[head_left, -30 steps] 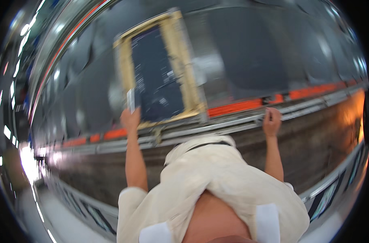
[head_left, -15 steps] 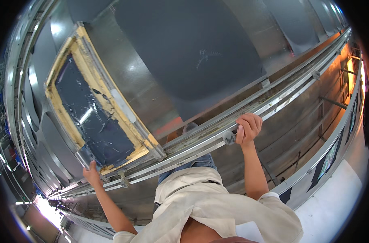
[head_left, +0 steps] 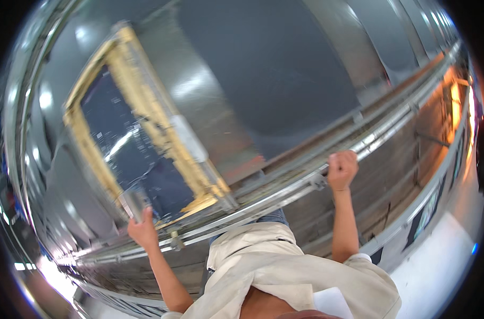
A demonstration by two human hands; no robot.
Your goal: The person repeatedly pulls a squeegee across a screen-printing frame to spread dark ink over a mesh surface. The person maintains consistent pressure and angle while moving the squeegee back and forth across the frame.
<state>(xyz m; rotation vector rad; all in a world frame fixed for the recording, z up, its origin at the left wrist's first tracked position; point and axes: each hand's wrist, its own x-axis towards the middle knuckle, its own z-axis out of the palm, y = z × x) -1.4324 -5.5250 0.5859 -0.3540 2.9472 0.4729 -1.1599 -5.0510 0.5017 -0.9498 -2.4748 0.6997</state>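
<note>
My left hand (head_left: 142, 228) is closed round the near end of a flat, shiny metal scraper (head_left: 133, 201). Its blade lies over the near left corner of a framed screen (head_left: 200, 199), which has a worn yellow border and a dark, glossy middle. The blade is blurred, so I cannot tell whether it touches the surface. Farther right, my right hand (head_left: 342, 169) makes a fist over the long metal rail (head_left: 284, 190) along the table's near edge, just past a small clamp (head_left: 318, 182). Its curled fingers partly hide the rail there.
Dark grey panels (head_left: 268, 69) lie across the long metal table (head_left: 210, 101). A pale strip (head_left: 189, 139) runs along the screen's right side. Another clamp (head_left: 175, 240) sits on the rail near my left hand. At the far right an orange glow (head_left: 456, 103) shows beneath the table.
The whole view has shifted, so table, screen and hands appear farther right, with more blur. My left hand still holds the scraper near the same corner. My right hand stays beside the clamp.
</note>
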